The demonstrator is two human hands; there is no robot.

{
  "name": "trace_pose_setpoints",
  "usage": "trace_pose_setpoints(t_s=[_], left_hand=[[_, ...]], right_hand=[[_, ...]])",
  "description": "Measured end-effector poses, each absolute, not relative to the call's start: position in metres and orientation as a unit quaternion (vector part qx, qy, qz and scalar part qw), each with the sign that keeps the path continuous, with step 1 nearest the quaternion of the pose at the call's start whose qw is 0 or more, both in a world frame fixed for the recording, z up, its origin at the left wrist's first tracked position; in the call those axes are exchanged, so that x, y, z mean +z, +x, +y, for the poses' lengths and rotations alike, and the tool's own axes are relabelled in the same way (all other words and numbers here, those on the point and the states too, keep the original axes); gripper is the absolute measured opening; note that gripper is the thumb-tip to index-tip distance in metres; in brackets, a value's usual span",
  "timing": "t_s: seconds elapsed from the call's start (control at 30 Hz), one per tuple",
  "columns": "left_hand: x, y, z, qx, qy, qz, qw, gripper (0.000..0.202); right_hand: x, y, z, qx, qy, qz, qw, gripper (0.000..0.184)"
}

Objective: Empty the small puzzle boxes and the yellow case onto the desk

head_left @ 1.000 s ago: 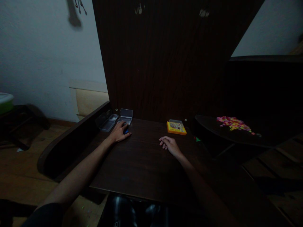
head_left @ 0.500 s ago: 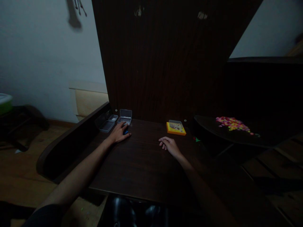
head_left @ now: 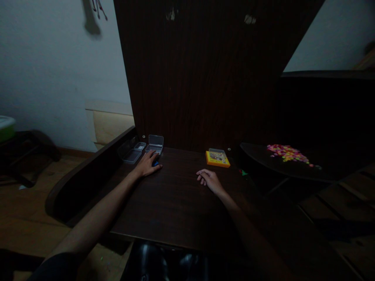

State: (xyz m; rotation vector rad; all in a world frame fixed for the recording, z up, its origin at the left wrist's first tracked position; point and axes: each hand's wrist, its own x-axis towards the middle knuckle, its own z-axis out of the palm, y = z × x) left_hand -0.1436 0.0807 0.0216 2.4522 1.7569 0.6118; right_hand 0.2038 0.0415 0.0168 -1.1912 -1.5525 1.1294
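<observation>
1. Resting the left hand (head_left: pixel 145 164) at the far left of the desk (head_left: pixel 172 210), fingers spread and thumb pointing right; showing no grip, but leaving contact impossible to judge.
2. Lying between the left fingers and thumb, partly hidden: blue bits (head_left: pixel 156 163). Standing just beyond the fingertips, lid raised: a clear box (head_left: pixel 156 146).
3. Holding the right hand (head_left: pixel 209 179) loosely curled, just near of the yellow box (head_left: pixel 217 159); not being able to tell about anything inside the curl.
4. Probably working best with light, low left fingers, sparing the lid a knock and not scattering the blue bits.
5. Probably gaining steadiness, too, from resting both wrists and avoiding any brush against the yellow box.
6. Showing dark wood grain across the desk; meeting a tall panel (head_left: pixel 202 89) at the far edge. Spreading over the right shelf (head_left: pixel 304 173): colourful pieces (head_left: pixel 288 153).
7. Dimming everything with weak light; showing a pale wall (head_left: pixel 58 78), wooden floor (head_left: pixel 26 214) and green tub (head_left: pixel 6 130) at left.
</observation>
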Motion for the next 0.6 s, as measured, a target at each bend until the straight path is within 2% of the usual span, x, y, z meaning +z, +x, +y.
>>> trace_pose_setpoints(t_s=[0.13,0.27,0.43,0.53,0.6], left_hand=[[0.026,-0.142,0.076,0.236,0.792,0.561,0.041,0.079],[0.034,-0.141,0.063,0.328,0.764,0.551,0.072,0.076],[0.050,-0.151,0.052,0.528,0.630,0.517,0.238,0.056],[0.056,-0.160,0.049,0.628,0.537,0.471,0.309,0.057],[0.059,-0.165,0.043,0.644,0.516,0.462,0.326,0.058]], right_hand=[[0.016,0.204,0.042,0.452,-0.480,-0.621,0.424,0.029],[0.018,0.204,0.041,0.451,-0.481,-0.620,0.425,0.030],[0.019,0.204,0.041,0.456,-0.474,-0.622,0.425,0.028],[0.018,0.204,0.041,0.460,-0.469,-0.620,0.430,0.028],[0.018,0.204,0.041,0.459,-0.470,-0.620,0.429,0.028]])
